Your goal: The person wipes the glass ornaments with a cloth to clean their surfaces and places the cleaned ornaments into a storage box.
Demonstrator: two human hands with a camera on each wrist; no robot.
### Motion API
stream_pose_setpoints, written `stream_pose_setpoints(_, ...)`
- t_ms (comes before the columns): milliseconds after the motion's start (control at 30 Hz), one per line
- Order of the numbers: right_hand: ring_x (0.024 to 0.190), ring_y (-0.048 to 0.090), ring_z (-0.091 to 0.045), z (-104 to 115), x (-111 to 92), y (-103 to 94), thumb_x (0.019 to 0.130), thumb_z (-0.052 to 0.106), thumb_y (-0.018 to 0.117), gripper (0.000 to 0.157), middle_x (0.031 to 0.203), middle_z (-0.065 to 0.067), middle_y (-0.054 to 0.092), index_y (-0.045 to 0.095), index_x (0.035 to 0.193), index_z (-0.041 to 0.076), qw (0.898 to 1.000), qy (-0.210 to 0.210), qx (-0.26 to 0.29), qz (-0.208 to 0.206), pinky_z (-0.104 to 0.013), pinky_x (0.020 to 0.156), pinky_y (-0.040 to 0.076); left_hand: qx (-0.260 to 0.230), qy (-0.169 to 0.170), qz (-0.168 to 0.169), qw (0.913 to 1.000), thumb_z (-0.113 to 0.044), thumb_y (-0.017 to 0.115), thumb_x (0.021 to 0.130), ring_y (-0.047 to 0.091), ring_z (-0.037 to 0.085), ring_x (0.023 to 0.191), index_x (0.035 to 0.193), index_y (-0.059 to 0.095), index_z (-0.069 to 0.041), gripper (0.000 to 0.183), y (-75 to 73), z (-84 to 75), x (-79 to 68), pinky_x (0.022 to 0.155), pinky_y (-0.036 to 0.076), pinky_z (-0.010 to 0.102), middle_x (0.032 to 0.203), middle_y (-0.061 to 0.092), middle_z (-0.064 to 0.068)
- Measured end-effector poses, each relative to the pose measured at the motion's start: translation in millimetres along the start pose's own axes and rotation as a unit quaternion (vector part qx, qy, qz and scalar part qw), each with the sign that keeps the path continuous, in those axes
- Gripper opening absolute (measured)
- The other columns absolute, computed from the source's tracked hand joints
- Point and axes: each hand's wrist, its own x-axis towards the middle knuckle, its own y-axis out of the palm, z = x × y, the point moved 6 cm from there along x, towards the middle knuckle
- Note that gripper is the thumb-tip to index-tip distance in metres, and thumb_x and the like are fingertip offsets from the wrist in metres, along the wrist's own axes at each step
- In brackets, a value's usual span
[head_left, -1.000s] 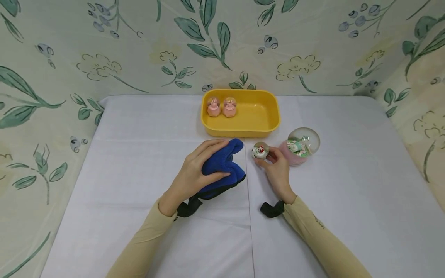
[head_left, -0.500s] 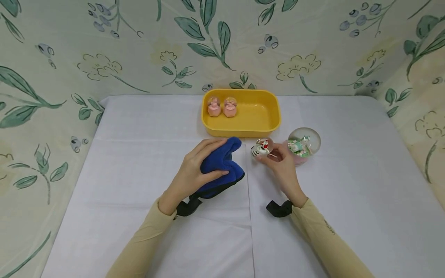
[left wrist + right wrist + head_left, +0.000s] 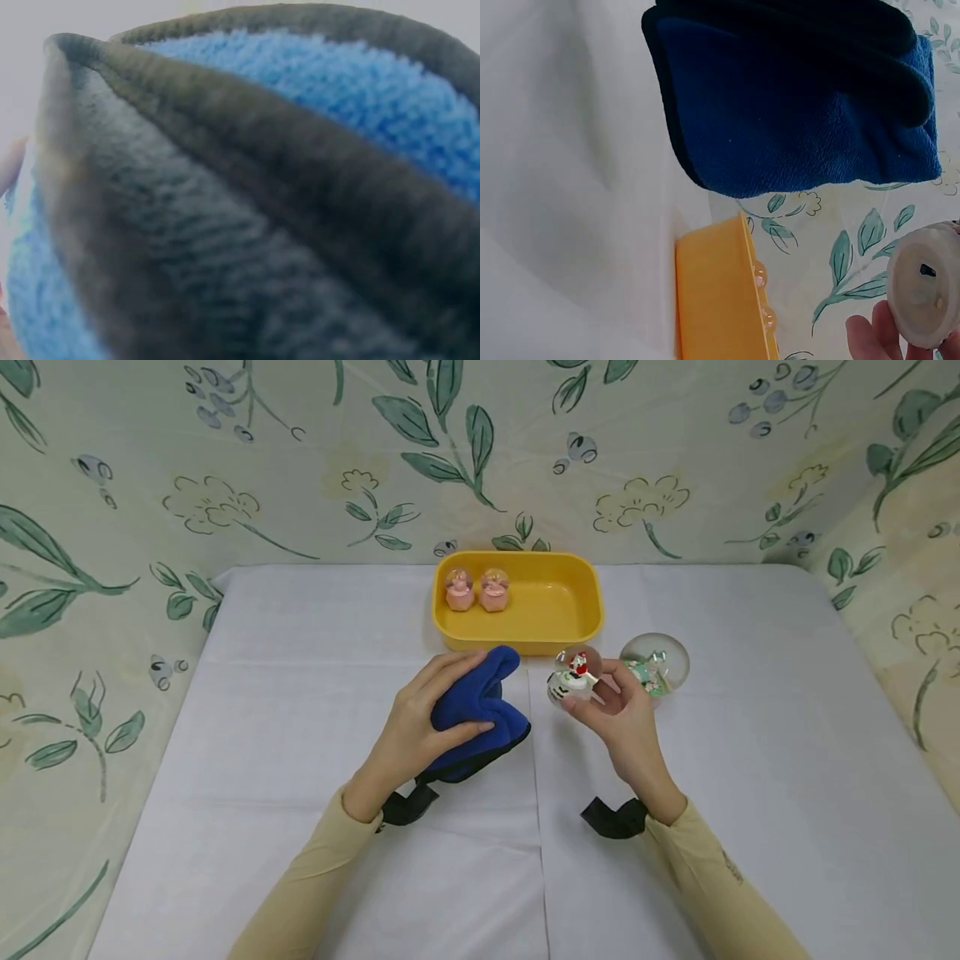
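My left hand (image 3: 408, 727) grips a folded blue cloth (image 3: 472, 706) with dark edging; its folds fill most of the left wrist view. Just right of the cloth, my right hand (image 3: 628, 727) pinches a small snow globe (image 3: 573, 681) with a white base and a red-and-white figure inside. The little globe is held up off the table, and its pale round underside shows in the right wrist view. Behind the right hand stands a larger snow globe (image 3: 671, 656) with a green figure; the hand hides its base.
A yellow tray (image 3: 547, 639) stands at the back of the white-covered table (image 3: 300, 627). In its left part are two small pink snow globes (image 3: 494, 592) side by side. A floral curtain (image 3: 300, 485) hangs behind the table.
The right hand has lifted the small snow globe and brought it slightly right, tilting it upright so its figure faces the head view. The left hand with the cloth has barely moved.
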Motion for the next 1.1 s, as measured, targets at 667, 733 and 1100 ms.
stream_pose_setpoints(667, 0.109, 0.050, -0.029, 32, -15, 13.0, 0.083, -0.016, 0.060, 0.045, 0.126, -0.021, 0.050, 0.049, 0.126, -0.012, 0.991, -0.130, 0.017, 0.018, -0.027, 0.089, 0.049, -0.028, 0.001, -0.023, 0.9994, 0.002, 0.081, 0.073, 0.045, 0.022, 0.126, 0.138, 0.047, -0.001, 0.074, -3.5, -7.0, 0.8, 0.107, 0.034, 0.038, 0.137, 0.048, 0.011)
stream_pose_setpoints(733, 0.108, 0.051, -0.030, 33, -16, 13.1, 0.082, -0.016, 0.061, 0.044, 0.125, -0.022, 0.051, 0.049, 0.125, -0.011, 0.990, -0.140, 0.021, 0.020, -0.028, 0.091, 0.048, -0.035, 0.003, -0.025, 0.9991, 0.003, 0.081, 0.072, 0.045, 0.023, 0.127, 0.138, 0.047, -0.001, 0.074, -3.3, -7.4, 1.1, 0.107, 0.034, 0.038, 0.137, 0.048, 0.011)
stream_pose_setpoints(1100, 0.111, 0.049, -0.032, 43, -23, 21.8, 0.078, 0.013, 0.077, 0.054, 0.120, -0.020, 0.054, 0.054, 0.119, -0.014, 0.970, -0.233, 0.015, 0.074, -0.032, 0.097, 0.044, -0.082, 0.018, -0.027, 0.9961, -0.036, 0.069, 0.087, 0.044, 0.024, 0.127, 0.140, 0.045, -0.001, 0.068, 0.8, -15.4, 5.4, 0.106, 0.035, 0.040, 0.139, 0.047, 0.011)
